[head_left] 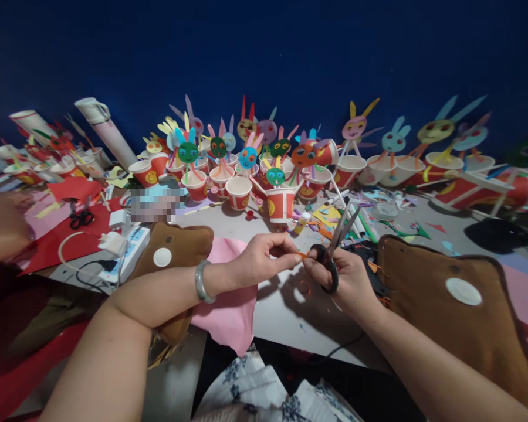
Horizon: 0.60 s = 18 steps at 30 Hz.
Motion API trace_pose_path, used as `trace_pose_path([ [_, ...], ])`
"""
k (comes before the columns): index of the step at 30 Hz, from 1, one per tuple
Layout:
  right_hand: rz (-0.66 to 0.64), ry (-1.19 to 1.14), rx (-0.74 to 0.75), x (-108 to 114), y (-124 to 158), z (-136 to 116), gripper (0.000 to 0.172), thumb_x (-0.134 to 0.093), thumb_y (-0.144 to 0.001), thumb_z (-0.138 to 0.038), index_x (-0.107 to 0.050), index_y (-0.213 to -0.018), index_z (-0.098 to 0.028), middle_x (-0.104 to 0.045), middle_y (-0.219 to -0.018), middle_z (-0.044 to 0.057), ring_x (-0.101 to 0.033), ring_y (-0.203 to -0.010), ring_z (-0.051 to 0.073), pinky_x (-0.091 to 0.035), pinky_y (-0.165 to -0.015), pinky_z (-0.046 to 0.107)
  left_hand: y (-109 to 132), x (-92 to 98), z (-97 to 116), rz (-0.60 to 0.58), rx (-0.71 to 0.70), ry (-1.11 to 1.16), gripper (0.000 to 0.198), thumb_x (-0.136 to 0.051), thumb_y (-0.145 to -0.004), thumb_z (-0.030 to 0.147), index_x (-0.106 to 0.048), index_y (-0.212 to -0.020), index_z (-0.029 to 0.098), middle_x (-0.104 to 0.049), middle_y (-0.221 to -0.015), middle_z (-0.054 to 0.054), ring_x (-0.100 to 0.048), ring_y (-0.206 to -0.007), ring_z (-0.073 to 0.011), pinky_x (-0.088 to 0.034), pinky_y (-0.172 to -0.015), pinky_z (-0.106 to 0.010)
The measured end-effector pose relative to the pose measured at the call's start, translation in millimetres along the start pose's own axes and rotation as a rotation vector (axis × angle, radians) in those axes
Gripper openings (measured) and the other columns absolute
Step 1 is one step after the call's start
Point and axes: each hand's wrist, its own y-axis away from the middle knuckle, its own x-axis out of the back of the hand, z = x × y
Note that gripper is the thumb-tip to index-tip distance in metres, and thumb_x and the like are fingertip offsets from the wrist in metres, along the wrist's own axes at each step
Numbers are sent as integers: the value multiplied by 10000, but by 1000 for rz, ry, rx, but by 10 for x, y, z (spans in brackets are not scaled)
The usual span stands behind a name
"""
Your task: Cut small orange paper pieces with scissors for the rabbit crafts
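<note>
My left hand (264, 259), with a bracelet at the wrist, pinches one end of a small orange paper piece (303, 256). My right hand (345, 278) holds black-handled scissors (333, 249), their blades apart and pointing up and away. Its thumb and finger also touch the orange piece, so the two hands nearly meet over the white table (275, 319). A curled orange scrap (305, 287) lies just below them. Beyond the hands stands a red and white paper cup (280, 205) with a green rabbit face (275, 176) above it.
Rows of paper cups with rabbit faces line the back. Brown pouches (457, 316) (176, 243) lie either side, with pink paper (229, 305) beside the left one. A power strip (132, 252) and red paper (55, 240) are at left, near another person's arm (4, 228). Markers and scraps lie at right.
</note>
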Motion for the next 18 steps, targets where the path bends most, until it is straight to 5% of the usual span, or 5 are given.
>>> trace_pose_path([
  [18,22,5,19,-4,2,-24,162,-708,-698,-314,-584,-686,-211,-564,-508,-42,-517,-398,114,-415,-383,228,1,1,1,24,3,8,186,-676,-786,275,-622,-778,98,-626,-732,-38,-568,-675,-96,-437,-628,-213],
])
